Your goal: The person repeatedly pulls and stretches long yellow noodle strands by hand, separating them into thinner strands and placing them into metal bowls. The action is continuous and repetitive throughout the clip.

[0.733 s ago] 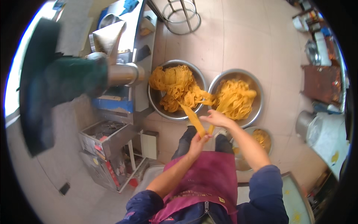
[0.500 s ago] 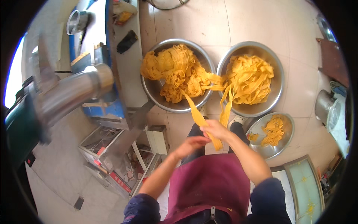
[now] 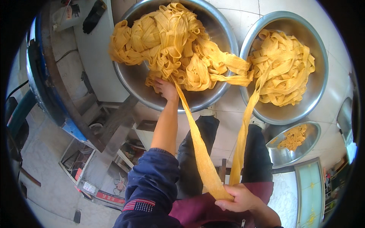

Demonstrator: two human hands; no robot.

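Note:
A big steel bowl on the left holds a heap of long, flat yellow strips, some hanging over its left rim. My left hand reaches to the near side of this heap, fingers spread against it and their tips partly hidden. Close to my body, my right hand is closed round a yellow strip. One length runs from it up to the left heap; another goes up to the strips in the right steel bowl. Several strips also bridge the two bowls.
At the lower right a smaller steel basin holds thin yellow shreds. A blue-edged machine or bench stands at the left, above a cluttered shelf. My legs are between the bowls and me.
My left hand has gone forward from beside my right to the left heap. My right hand has drawn the strip back towards my body. The view has shifted, with the bowls looking larger.

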